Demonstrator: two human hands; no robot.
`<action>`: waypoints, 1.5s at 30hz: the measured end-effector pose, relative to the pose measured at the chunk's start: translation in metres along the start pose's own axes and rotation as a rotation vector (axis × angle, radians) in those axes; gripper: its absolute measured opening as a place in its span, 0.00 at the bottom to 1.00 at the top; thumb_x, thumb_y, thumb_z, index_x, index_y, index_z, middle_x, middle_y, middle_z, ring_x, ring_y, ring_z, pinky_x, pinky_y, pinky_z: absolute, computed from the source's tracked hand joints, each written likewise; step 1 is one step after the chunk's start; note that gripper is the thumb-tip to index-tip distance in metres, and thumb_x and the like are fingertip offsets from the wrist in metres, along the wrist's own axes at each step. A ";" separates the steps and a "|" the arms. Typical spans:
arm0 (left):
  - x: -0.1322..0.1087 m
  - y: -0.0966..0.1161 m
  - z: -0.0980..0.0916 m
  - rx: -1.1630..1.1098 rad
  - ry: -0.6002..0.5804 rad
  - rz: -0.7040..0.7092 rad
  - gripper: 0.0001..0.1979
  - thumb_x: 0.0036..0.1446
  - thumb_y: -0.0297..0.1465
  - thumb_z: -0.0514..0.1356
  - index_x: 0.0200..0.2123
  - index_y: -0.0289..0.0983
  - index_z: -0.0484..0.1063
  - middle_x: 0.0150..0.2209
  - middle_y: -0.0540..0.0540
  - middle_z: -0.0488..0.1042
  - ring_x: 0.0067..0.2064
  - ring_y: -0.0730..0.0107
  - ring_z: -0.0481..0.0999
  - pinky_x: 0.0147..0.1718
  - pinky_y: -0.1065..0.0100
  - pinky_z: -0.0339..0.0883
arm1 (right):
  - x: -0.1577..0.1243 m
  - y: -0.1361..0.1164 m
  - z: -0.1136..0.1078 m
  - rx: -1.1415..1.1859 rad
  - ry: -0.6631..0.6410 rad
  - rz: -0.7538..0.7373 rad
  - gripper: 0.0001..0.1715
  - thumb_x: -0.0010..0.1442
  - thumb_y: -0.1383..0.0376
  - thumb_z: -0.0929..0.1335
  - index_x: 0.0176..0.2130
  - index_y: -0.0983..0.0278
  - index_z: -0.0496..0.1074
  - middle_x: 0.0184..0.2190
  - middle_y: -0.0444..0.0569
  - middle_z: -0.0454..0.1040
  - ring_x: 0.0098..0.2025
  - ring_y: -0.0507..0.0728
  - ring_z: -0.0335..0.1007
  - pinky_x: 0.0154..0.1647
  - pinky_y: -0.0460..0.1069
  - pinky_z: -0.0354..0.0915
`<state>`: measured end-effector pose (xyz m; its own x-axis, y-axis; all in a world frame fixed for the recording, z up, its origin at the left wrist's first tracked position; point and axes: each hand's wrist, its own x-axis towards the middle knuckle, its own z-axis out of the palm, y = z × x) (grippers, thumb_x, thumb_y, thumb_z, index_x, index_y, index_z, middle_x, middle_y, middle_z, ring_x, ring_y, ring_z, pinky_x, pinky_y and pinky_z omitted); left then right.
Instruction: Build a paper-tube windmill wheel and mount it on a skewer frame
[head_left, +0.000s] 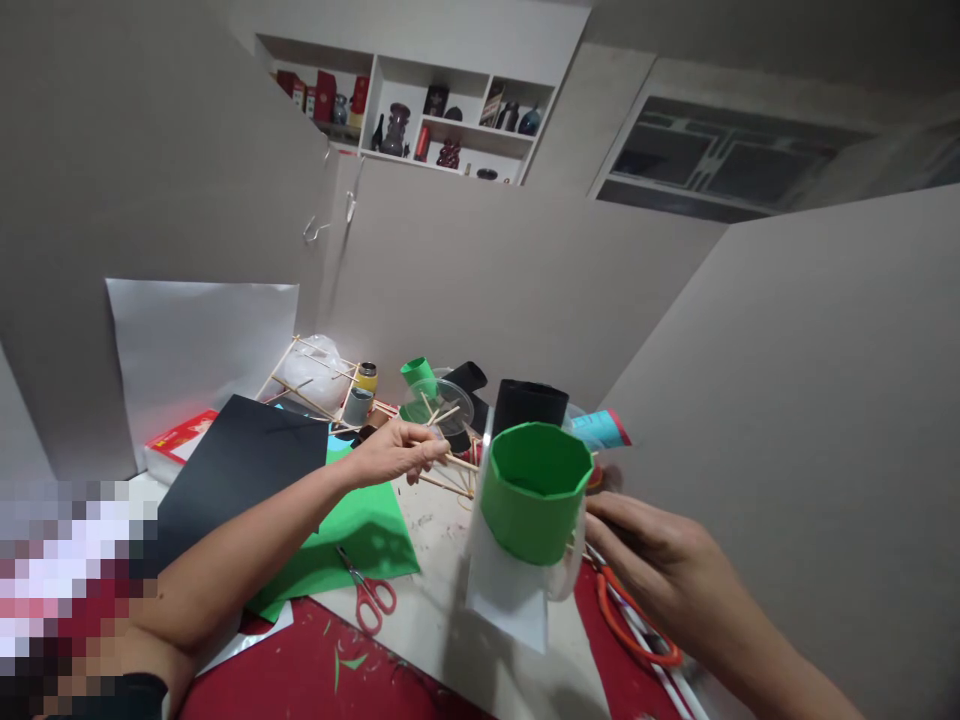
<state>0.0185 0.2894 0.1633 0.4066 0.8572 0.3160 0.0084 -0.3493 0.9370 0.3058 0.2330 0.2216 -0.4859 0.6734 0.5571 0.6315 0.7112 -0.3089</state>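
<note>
Green tube (534,510) nearest, over pale mat (435,590), right hand (660,550) beside it; grip hidden, can't tell. Left hand (397,452) pinches stick (463,463). I judge tube light, flexible, dentable: take wall gently; stick may snap.

You can read no text (markings on the blue packet (600,430), right of centre, and red-and-white box (177,440), left, are illegible).

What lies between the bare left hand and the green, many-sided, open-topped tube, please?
In the head view, thin, pale wooden sticks lie there, running from the left hand toward the green tube.
</note>
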 end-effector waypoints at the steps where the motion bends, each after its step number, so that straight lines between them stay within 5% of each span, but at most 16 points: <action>1: 0.000 0.001 0.000 -0.033 0.019 0.031 0.21 0.53 0.49 0.63 0.31 0.34 0.74 0.22 0.54 0.67 0.21 0.78 0.67 0.22 0.72 0.64 | 0.000 0.001 0.001 0.029 -0.011 0.047 0.20 0.64 0.54 0.64 0.30 0.62 0.77 0.26 0.49 0.78 0.26 0.57 0.72 0.28 0.48 0.67; 6: -0.004 0.013 0.000 0.061 0.159 0.161 0.14 0.53 0.41 0.66 0.33 0.34 0.76 0.25 0.53 0.68 0.24 0.79 0.65 0.23 0.74 0.60 | 0.004 0.000 0.004 0.274 -0.115 0.261 0.28 0.62 0.45 0.64 0.28 0.64 0.77 0.23 0.48 0.75 0.27 0.57 0.69 0.28 0.47 0.67; 12: -0.005 0.018 -0.002 0.163 0.173 0.169 0.18 0.53 0.42 0.64 0.23 0.33 0.72 0.23 0.51 0.66 0.24 0.78 0.63 0.23 0.73 0.59 | 0.006 -0.010 0.003 0.420 -0.176 0.256 0.21 0.59 0.49 0.69 0.38 0.63 0.80 0.33 0.51 0.79 0.37 0.62 0.74 0.38 0.51 0.70; 18: -0.001 0.018 0.002 0.002 0.383 0.147 0.22 0.57 0.44 0.61 0.50 0.37 0.70 0.40 0.45 0.75 0.29 0.76 0.73 0.28 0.73 0.68 | 0.004 -0.004 0.003 0.382 -0.075 0.291 0.22 0.62 0.51 0.65 0.37 0.65 0.79 0.26 0.47 0.75 0.32 0.58 0.70 0.32 0.48 0.66; 22: -0.001 0.025 0.001 -0.054 0.505 0.135 0.25 0.57 0.43 0.63 0.53 0.37 0.67 0.46 0.41 0.76 0.36 0.71 0.77 0.31 0.72 0.71 | 0.010 0.003 0.005 0.418 0.059 0.401 0.28 0.62 0.46 0.64 0.36 0.68 0.77 0.20 0.43 0.64 0.24 0.53 0.56 0.25 0.47 0.56; 31: -0.011 0.039 0.013 0.002 0.348 0.120 0.19 0.54 0.43 0.66 0.44 0.36 0.79 0.46 0.41 0.80 0.41 0.64 0.78 0.37 0.70 0.71 | 0.020 -0.020 0.004 0.520 0.088 0.394 0.28 0.60 0.44 0.63 0.30 0.65 0.72 0.18 0.37 0.49 0.21 0.51 0.42 0.22 0.47 0.44; 38: -0.016 0.047 0.016 -0.002 0.316 0.189 0.23 0.50 0.46 0.67 0.43 0.35 0.81 0.41 0.41 0.82 0.46 0.56 0.78 0.46 0.63 0.70 | 0.023 -0.025 0.005 0.502 0.052 0.347 0.24 0.59 0.49 0.62 0.27 0.65 0.71 0.17 0.38 0.52 0.21 0.50 0.45 0.22 0.47 0.46; 42: -0.013 0.041 0.013 -0.045 0.333 0.157 0.20 0.53 0.44 0.67 0.42 0.36 0.81 0.42 0.41 0.81 0.46 0.57 0.78 0.48 0.64 0.69 | 0.021 -0.025 0.004 0.515 0.061 0.357 0.24 0.58 0.49 0.62 0.26 0.65 0.71 0.17 0.37 0.49 0.20 0.50 0.41 0.22 0.48 0.44; 45: -0.007 0.032 0.007 -0.135 0.364 0.113 0.18 0.54 0.43 0.66 0.40 0.34 0.81 0.37 0.41 0.82 0.41 0.61 0.79 0.45 0.64 0.71 | 0.017 -0.024 0.007 0.517 0.092 0.289 0.22 0.59 0.50 0.63 0.27 0.64 0.71 0.18 0.40 0.56 0.22 0.51 0.48 0.23 0.48 0.48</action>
<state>0.0224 0.2701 0.1901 0.0482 0.9025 0.4280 -0.1477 -0.4173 0.8967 0.2785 0.2285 0.2328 -0.2690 0.8503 0.4524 0.3434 0.5235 -0.7798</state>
